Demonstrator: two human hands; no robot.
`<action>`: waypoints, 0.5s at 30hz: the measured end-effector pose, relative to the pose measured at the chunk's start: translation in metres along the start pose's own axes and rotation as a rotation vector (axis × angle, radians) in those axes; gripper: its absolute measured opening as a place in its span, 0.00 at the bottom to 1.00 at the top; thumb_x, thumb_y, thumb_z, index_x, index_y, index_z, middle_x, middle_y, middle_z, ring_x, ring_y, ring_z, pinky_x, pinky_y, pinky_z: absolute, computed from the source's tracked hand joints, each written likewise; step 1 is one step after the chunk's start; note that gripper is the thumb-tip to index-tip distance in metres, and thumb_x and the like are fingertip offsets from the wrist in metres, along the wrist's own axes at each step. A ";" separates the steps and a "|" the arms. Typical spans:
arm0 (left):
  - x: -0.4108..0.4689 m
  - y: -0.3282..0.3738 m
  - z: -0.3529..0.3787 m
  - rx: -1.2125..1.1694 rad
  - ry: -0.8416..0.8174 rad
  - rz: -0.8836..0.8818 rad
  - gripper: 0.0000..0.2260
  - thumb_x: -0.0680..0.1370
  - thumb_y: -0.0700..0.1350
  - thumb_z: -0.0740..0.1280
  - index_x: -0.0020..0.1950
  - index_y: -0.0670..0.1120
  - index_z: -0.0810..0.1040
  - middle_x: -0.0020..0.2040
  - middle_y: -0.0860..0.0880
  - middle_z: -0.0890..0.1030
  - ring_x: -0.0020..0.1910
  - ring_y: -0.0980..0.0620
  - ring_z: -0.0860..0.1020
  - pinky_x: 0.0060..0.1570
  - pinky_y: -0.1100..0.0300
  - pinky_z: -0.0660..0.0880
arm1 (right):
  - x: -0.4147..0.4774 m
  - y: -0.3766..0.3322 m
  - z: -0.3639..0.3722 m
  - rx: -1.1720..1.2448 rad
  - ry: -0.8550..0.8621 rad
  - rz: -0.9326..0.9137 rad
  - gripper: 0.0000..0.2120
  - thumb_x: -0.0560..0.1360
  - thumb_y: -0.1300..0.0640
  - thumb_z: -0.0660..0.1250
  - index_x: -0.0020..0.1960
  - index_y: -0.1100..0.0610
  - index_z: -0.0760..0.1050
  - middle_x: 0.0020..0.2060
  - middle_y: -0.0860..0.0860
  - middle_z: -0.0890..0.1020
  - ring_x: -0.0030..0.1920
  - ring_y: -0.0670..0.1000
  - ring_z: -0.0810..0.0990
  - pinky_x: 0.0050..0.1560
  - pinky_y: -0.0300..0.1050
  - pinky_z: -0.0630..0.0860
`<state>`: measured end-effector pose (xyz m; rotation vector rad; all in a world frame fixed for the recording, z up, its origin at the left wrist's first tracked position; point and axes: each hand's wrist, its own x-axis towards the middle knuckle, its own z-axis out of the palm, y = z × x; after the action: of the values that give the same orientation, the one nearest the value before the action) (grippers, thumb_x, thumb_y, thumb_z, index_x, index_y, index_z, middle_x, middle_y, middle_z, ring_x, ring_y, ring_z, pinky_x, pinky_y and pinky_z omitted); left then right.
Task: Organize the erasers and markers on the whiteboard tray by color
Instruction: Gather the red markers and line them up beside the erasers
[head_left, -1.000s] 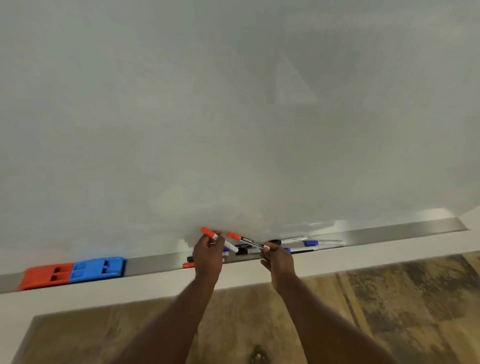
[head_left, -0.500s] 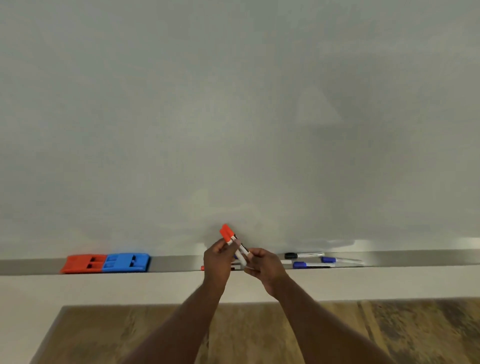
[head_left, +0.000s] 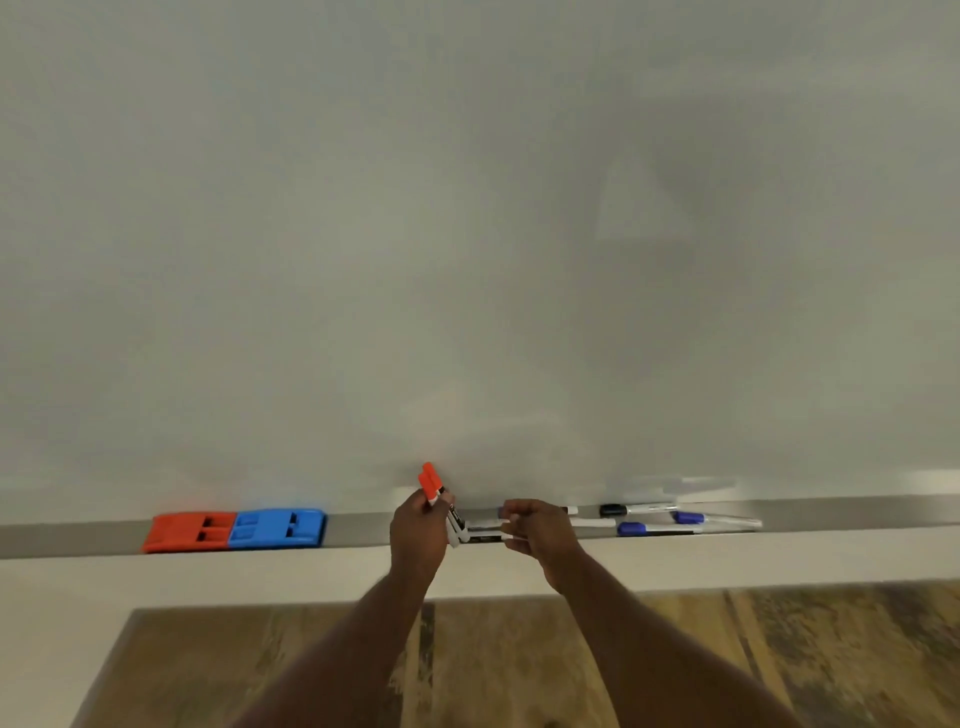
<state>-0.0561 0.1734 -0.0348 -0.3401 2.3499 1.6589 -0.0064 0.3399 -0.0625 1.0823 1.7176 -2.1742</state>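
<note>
Two red markers (head_left: 430, 482) stick up together out of the left hand (head_left: 418, 535), which is closed around them, just above the tray (head_left: 358, 530). At 3 o'clock from it, the right hand (head_left: 540, 531) has its fingers curled, pinching nothing. A black marker (head_left: 636, 508) and two blue markers (head_left: 675, 524) lie at 3 o'clock. A red eraser (head_left: 188, 531) touches a blue eraser (head_left: 278, 528) at 9 o'clock.
</note>
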 end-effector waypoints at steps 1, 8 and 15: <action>0.004 -0.007 -0.004 0.055 -0.012 -0.006 0.07 0.78 0.47 0.67 0.42 0.48 0.81 0.37 0.47 0.82 0.41 0.45 0.80 0.44 0.54 0.73 | 0.002 0.002 0.001 -0.010 0.030 0.005 0.11 0.76 0.70 0.65 0.47 0.57 0.82 0.45 0.57 0.85 0.43 0.53 0.83 0.45 0.47 0.82; 0.028 -0.038 -0.019 0.264 -0.137 -0.168 0.07 0.78 0.46 0.65 0.43 0.46 0.79 0.36 0.47 0.80 0.37 0.44 0.79 0.40 0.58 0.72 | 0.013 0.014 0.005 0.026 0.145 0.082 0.12 0.78 0.73 0.58 0.45 0.61 0.77 0.38 0.59 0.77 0.38 0.55 0.77 0.46 0.53 0.75; 0.039 -0.049 -0.016 0.204 -0.281 -0.276 0.09 0.79 0.45 0.65 0.39 0.46 0.77 0.32 0.46 0.83 0.35 0.47 0.83 0.50 0.46 0.80 | 0.016 0.023 0.007 -0.148 0.178 0.097 0.08 0.76 0.68 0.64 0.50 0.57 0.78 0.45 0.54 0.81 0.41 0.51 0.80 0.54 0.52 0.81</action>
<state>-0.0775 0.1402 -0.0858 -0.3478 2.1279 1.2415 -0.0082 0.3309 -0.0898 1.3233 1.8237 -1.9104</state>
